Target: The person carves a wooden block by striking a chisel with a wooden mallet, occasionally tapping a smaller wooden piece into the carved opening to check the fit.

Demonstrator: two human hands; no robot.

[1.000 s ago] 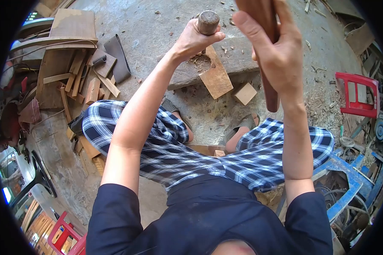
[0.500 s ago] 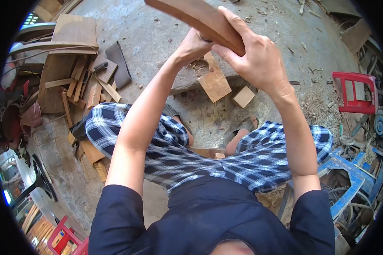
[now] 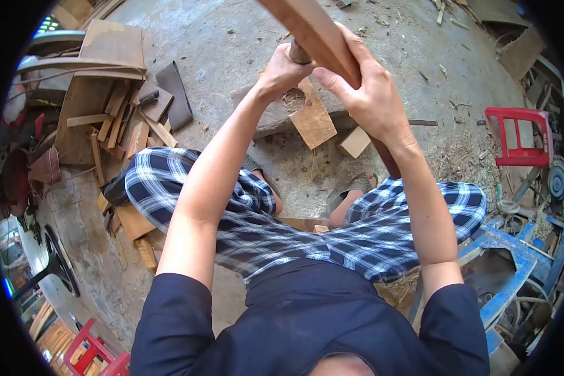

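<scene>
My right hand (image 3: 377, 100) is closed on a long brown wooden piece (image 3: 323, 41), thumb on the near side and fingers along the far edge. The piece slants up to the left and leaves the top of the view. My left hand (image 3: 282, 70) is wrapped round a short round part (image 3: 299, 52) beside the wood; whether the two are joined is unclear. A dark brown length (image 3: 385, 158) shows below my right wrist. Beneath my hands lie a flat wooden board (image 3: 314, 122) and a small wood block (image 3: 355, 143).
Wood offcuts (image 3: 116, 113) and a curved dark strip (image 3: 175, 97) lie at left. At right are a red plastic stool (image 3: 521, 136), a blue metal frame (image 3: 514, 263) and scattered shavings. Another red plastic seat (image 3: 91, 351) is at lower left. My sandaled feet are below.
The wooden piece has shifted right and now slants more steeply. The round part in my left hand and the dark length below my right wrist have come into view.
</scene>
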